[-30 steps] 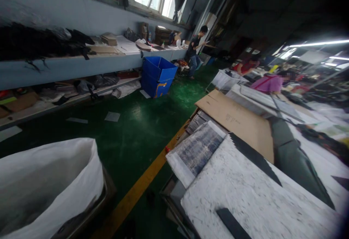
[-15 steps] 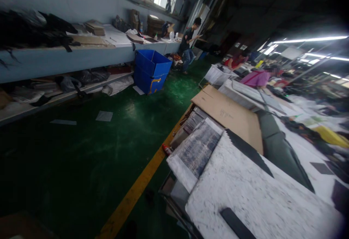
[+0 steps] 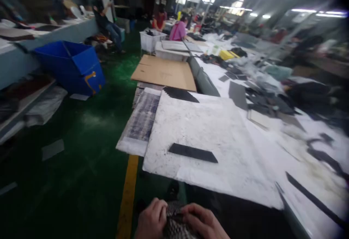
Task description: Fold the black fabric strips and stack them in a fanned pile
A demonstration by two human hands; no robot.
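Observation:
Both my hands show at the bottom edge, close together below the near edge of the work table. My left hand (image 3: 151, 220) and my right hand (image 3: 203, 221) are closed on a piece of patterned black-and-white fabric (image 3: 174, 221) held between them. Just beyond them lies a large white sheet (image 3: 207, 137) on the table, with a dark narrow strip (image 3: 193, 152) on it. Another dark cut piece (image 3: 180, 94) lies at the sheet's far edge.
A cardboard sheet (image 3: 165, 72) lies farther along the table. A blue bin (image 3: 71, 66) stands on the green floor at left, by a yellow floor line (image 3: 125, 199). Dark fabric pieces (image 3: 261, 100) are scattered to the right. Other people (image 3: 178, 30) work farther back.
The view has swung right and down along the table. My hands with the patterned fabric have come into view at the bottom. The white bag at left is out of sight.

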